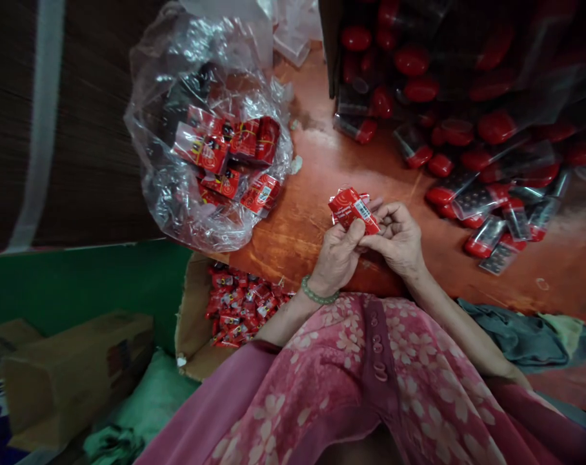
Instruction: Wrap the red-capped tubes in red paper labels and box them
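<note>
- from here i see the left hand gripping the red packet above the surface, thumb on top; i'd favour a steady hold.
- the right hand has its fingers closed at the near corner; small, even movements should avoid creasing.
- beyond, a clear bag holds more packets.

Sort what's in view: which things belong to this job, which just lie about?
Likely in the job: red printed cards in the left hand, right hand at their edge; clear bag of red packs; carton of red pieces; red-ended containers.

Probably just lying about: dark cloth; brown boxes; green fabric.
</note>
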Demonstrator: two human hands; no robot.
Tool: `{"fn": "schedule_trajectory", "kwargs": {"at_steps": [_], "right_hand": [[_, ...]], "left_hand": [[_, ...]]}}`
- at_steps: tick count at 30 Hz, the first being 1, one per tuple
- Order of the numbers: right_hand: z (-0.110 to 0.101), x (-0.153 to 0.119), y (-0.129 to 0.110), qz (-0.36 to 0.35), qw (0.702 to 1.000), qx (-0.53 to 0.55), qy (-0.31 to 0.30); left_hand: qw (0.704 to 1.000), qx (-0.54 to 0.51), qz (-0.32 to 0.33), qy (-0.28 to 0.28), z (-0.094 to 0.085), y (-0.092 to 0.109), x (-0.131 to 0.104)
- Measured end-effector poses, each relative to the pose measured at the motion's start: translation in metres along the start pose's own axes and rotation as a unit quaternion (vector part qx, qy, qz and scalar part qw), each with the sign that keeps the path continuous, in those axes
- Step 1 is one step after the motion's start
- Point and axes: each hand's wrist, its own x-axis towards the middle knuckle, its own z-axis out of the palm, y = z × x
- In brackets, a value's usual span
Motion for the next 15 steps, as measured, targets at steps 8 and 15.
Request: {"fn": "schedule_trajectory", "kwargs": {"at_steps": [8,15], "right_hand": [[0.005,-0.012,-0.001,0.015,0.993,0.010,-0.117],[-0.028,-0.049,-0.023,-0.121,0.949,-0.245,-0.156]], "left_hand": [[0.997,0.068,-0.015,0.015,-0.018,0.014,-0.025],[0.903,0.355,0.090,0.224,-0.110,0.060,-0.123]]}}
